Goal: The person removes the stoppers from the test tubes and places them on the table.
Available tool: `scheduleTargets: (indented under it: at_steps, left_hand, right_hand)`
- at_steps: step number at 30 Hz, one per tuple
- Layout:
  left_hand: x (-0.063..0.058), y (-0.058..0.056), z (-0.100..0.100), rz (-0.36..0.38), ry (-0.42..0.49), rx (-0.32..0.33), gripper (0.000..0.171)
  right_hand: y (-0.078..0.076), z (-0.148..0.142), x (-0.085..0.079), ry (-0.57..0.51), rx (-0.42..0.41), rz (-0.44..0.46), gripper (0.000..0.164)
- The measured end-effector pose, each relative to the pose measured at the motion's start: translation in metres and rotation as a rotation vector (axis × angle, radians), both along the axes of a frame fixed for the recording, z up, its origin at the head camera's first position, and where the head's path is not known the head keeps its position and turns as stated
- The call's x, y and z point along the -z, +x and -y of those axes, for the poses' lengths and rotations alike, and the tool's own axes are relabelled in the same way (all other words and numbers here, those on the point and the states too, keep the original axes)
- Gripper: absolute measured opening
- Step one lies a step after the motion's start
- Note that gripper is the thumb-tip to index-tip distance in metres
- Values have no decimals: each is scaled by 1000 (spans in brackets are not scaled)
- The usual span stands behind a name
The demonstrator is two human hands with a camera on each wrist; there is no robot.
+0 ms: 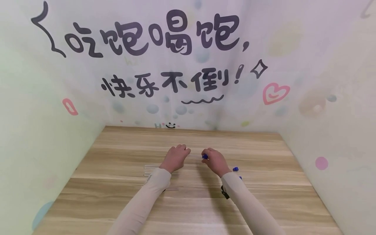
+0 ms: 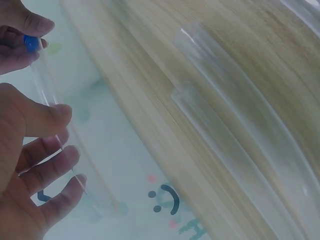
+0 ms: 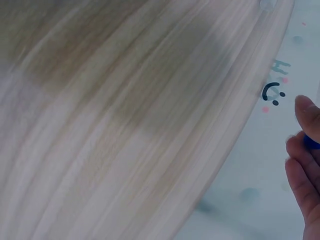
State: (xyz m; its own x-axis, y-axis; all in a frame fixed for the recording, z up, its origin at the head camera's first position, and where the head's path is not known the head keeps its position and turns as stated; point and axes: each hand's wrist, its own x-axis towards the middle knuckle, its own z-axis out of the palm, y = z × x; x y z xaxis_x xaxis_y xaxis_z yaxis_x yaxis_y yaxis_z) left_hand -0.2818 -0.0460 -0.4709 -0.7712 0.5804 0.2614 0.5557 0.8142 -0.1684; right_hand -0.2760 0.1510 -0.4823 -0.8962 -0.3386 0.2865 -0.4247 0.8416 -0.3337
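My left hand (image 1: 175,158) holds a slim clear plastic tube (image 2: 48,87) between thumb and fingers; the tube is too transparent to make out in the head view. To its right, my right hand (image 1: 216,161) pinches a small blue cap (image 1: 205,156) between thumb and fingers. In the left wrist view the cap sits at the tube's upper end; whether it is pushed in or only touching I cannot tell. The right wrist view shows just the right fingers (image 3: 302,175) and a bit of blue at the frame's edge. Both hands are above the table's far part.
More clear tubes (image 2: 235,75) lie on the wooden table (image 1: 117,153), partly behind the left sleeve. Beside the right forearm are another blue cap (image 1: 235,169), a partly hidden blue piece (image 1: 240,178) and a black object (image 1: 225,193). A printed wall (image 1: 188,114) stands behind.
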Motion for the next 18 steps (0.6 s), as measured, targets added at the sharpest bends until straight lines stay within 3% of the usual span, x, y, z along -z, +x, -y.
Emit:
scheduleTargets:
  at_steps: [5, 12, 18]
  left_hand:
    - [2, 0, 1, -3, -29, 0, 23]
    - [6, 0, 3, -13, 9, 17, 22]
    - [7, 0, 6, -12, -8, 12, 23]
  right_hand:
    - [2, -1, -4, 11, -24, 51, 21]
    - [2, -3, -9, -18, -75, 69, 18]
    - [2, -4, -5, -7, -103, 86, 17]
